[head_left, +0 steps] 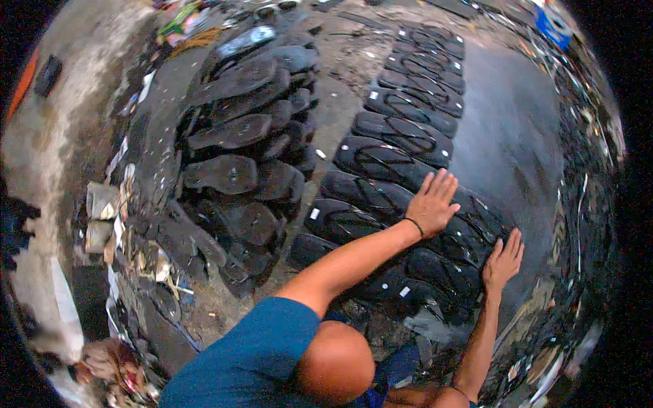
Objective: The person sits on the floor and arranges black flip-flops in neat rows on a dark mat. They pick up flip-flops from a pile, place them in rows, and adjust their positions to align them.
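My left hand (pixel 435 204) lies flat with its fingers stretched out over black flip-flops (pixel 360 189) set side by side in a long column. A dark band circles that wrist. Lower right, my right hand (pixel 503 260) is also open, its fingers extended along the outer ends of the nearer flip-flops (pixel 445 268). Neither hand grips anything that I can see. Thin black straps cross the soles, and small white labels show on several of them. What lies directly under both palms is hidden.
A heap of dark, strapless-looking soles (pixel 224 173) stands left of the column. A smooth dark sheet (pixel 507 129) spreads beyond the column's right side. Scraps litter the ground around, with a blue object (pixel 552 28) at the far right. My bent knee (pixel 337 360) is close below.
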`<state>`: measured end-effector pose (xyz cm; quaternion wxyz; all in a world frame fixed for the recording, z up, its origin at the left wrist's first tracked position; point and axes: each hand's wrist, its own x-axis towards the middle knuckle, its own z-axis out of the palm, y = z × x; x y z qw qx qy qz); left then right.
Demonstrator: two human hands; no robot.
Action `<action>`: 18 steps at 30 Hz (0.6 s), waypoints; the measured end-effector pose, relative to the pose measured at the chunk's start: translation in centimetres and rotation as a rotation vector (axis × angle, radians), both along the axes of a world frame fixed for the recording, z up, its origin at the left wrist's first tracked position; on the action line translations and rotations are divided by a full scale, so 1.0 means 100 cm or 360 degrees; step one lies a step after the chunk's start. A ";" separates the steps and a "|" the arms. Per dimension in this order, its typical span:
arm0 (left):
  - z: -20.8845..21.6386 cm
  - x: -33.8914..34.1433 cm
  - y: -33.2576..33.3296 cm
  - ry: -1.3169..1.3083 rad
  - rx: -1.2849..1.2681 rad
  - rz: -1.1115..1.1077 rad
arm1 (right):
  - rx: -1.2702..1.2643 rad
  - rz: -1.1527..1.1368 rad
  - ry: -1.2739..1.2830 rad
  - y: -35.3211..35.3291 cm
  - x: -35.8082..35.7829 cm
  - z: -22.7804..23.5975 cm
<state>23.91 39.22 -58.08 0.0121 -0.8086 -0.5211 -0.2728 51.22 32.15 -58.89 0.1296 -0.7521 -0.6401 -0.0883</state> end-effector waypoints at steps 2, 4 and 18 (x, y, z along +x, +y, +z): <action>0.000 -0.016 0.001 0.0070 -0.0061 0.0002 | -0.0189 -0.0159 -0.0205 -0.003 -0.023 0.015; -0.016 -0.027 -0.006 0.0129 -0.0056 0.0025 | -0.0308 -0.0156 -0.0236 -0.007 -0.029 0.016; 0.158 -0.401 -0.172 0.1027 0.0022 0.0744 | 0.0348 0.0248 0.0408 -0.037 -0.055 0.058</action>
